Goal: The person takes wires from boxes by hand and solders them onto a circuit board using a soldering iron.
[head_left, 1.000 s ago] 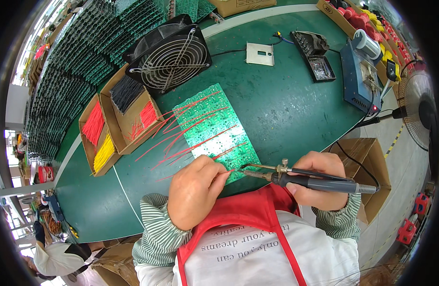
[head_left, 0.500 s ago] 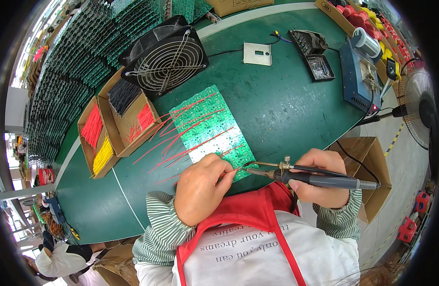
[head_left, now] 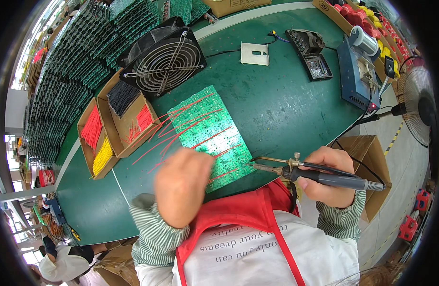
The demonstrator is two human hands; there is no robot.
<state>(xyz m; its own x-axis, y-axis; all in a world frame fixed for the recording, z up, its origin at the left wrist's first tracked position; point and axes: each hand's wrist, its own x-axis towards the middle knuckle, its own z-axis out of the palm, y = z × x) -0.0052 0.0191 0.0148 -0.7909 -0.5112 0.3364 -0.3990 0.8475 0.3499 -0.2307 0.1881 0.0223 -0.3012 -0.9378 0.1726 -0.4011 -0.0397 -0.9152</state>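
A green circuit board panel lies on the green table with several red wires attached and trailing to its left. My right hand grips a dark soldering iron, its tip held at the panel's near right edge. My left hand is blurred over the panel's near left corner; whether it holds a wire cannot be made out.
Cardboard boxes with red, yellow and black wires stand to the left. A black fan is behind the panel. A blue soldering station, an iron stand, a white plate and stacked boards lie farther off.
My left hand has pulled back from the iron's tip toward the left and is now blurred. The right hand and iron have hardly moved.
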